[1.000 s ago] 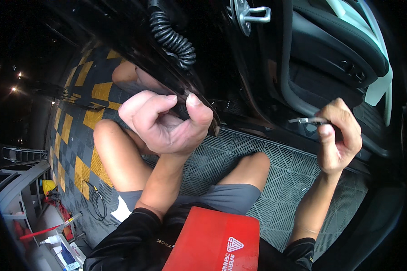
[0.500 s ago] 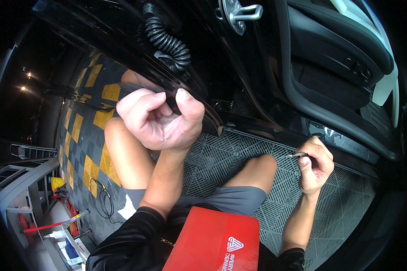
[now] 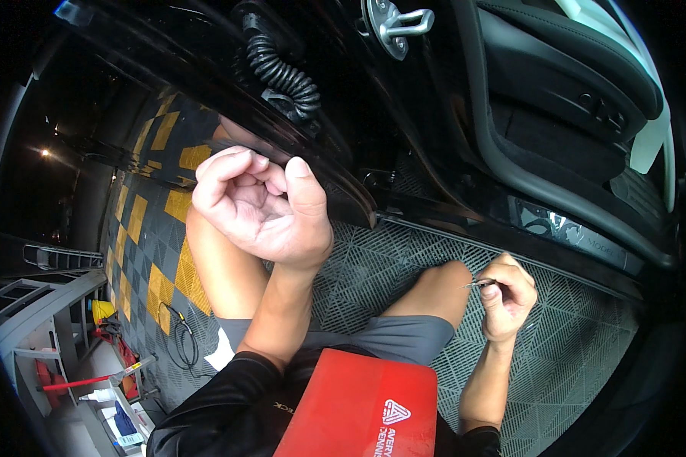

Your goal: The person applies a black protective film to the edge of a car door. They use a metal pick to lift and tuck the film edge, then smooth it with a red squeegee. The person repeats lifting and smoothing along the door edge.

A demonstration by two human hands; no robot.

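Note:
My left hand point(image 3: 263, 209) is raised palm up in front of the black car door point(image 3: 206, 99), its fingers loosely curled and the thumb standing apart. Nothing shows between them. Lower and to the right, my right hand point(image 3: 508, 297) pinches a slim pointed tool point(image 3: 482, 283) between thumb and fingers. Its thin metal tip points left, over my knee; most of its dark body is hidden in the grip, so its exact kind is unclear. The hand is close to the door sill point(image 3: 564, 228), apart from it.
A ribbed cable boot point(image 3: 282, 76) and a metal door striker point(image 3: 398, 27) are on the car. The black seat point(image 3: 572, 61) lies at upper right. A red squeegee-like pouch or panel point(image 3: 358, 404) covers my chest. Left stand a grey cart point(image 3: 61, 305) with tools and a black cable point(image 3: 181, 343).
My left thumb and fingers have spread further apart, and the palm has turned slightly. My right hand has moved a little left and down with the pointed tool.

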